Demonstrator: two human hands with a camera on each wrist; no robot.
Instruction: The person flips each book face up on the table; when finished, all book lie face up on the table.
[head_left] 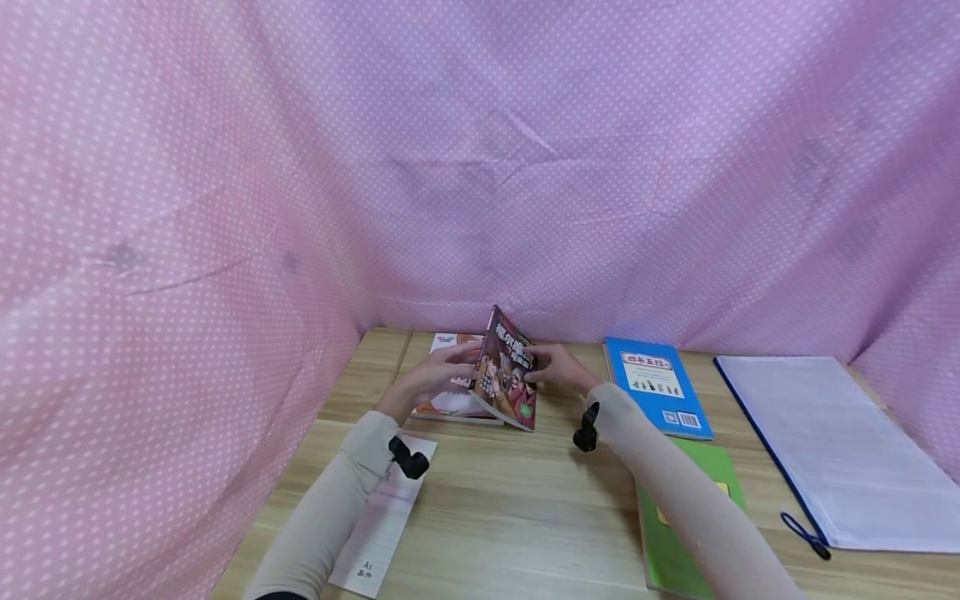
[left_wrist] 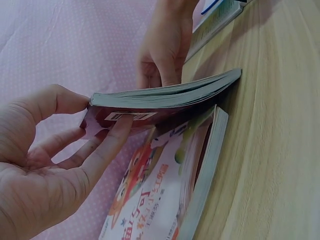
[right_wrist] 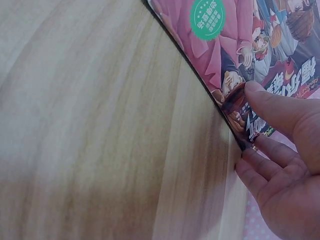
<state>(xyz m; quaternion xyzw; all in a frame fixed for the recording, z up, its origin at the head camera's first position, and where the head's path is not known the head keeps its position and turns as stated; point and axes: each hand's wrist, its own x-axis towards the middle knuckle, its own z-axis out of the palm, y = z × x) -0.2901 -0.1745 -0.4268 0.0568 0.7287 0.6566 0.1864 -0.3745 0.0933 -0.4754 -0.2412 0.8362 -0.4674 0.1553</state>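
Observation:
A dark red paperback book (head_left: 507,371) stands tilted, leaning over a white and orange book (head_left: 457,406) that lies flat on the table. My left hand (head_left: 433,379) holds the paperback by its spine side; in the left wrist view the thumb is at the spine's edge and the fingers (left_wrist: 107,145) lie against the back cover with a barcode. On the opposite side, my right hand (head_left: 558,369) pinches the paperback's edge, its thumb (right_wrist: 272,105) on the illustrated front cover and its fingers at the edge. Part of the white and orange book is hidden by the paperback.
On the right lie a blue book (head_left: 660,387), a green book (head_left: 690,542) partly under my right forearm, and a white zip pouch (head_left: 847,450) with a blue border. A paper strip (head_left: 382,533) lies under my left forearm. Pink dotted cloth (head_left: 480,167) hangs behind the wooden table (head_left: 540,517).

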